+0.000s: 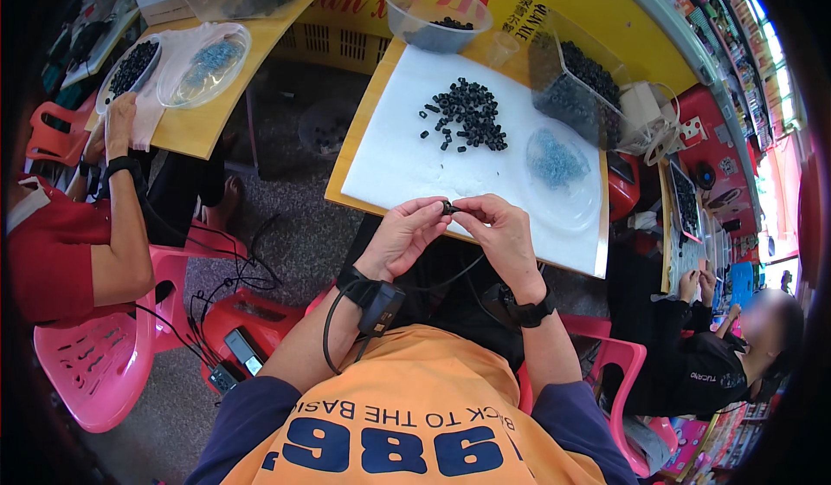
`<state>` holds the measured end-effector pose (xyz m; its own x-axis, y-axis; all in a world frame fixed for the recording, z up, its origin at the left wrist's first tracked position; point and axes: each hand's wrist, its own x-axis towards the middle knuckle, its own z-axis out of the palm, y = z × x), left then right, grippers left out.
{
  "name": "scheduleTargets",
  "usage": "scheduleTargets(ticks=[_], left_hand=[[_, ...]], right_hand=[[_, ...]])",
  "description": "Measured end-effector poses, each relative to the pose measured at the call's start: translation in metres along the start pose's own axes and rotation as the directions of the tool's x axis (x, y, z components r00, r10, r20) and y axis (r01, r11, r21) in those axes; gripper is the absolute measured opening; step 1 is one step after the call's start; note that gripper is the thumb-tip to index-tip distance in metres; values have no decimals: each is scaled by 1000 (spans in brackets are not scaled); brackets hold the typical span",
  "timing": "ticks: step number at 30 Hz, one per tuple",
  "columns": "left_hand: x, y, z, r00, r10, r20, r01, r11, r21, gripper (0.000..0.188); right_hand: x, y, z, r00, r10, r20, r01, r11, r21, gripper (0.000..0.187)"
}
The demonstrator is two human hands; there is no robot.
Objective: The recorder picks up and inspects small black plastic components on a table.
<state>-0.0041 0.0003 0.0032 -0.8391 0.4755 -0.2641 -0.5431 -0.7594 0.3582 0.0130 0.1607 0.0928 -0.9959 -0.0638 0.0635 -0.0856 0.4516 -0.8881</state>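
Note:
Just past the front edge of the table, my left hand [404, 237] and my right hand [500, 234] meet at the fingertips. Both are closed in a pinch on one small black cylindrical part [448, 209]; its finer details are too small to tell. Beyond them, a loose pile of similar black parts [467, 113] lies on a white sheet [389, 151]. To the right of the pile is a clear shallow dish [567, 215] with many small pale-blue pieces [556, 160] in it. Each wrist carries a black strapped device.
At the table's back stand a clear round tub [424, 30] with black parts, a small clear cup [502, 49] and a clear bin [563, 95] of black parts. Co-workers sit left and right at other tables. Cables trail over a red stool [251, 312] at lower left.

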Motion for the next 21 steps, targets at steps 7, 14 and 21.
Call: scheduleTargets(ticks=[7,14,21], left_hand=[[-1,5,4,998,60,4,-59,982,180,24],[-2,5,3,999,33,16,-35,987,159,24],[-2,9,3,999,12,30,-17,986,169,24]], right_hand=[[-2,10,3,998,-65,-22,64,998,-24,14],[-8,7,9,995,-73,-67,69,995,-71,14],[-8,13,12,991,-103,-89,104,995,6,14]])
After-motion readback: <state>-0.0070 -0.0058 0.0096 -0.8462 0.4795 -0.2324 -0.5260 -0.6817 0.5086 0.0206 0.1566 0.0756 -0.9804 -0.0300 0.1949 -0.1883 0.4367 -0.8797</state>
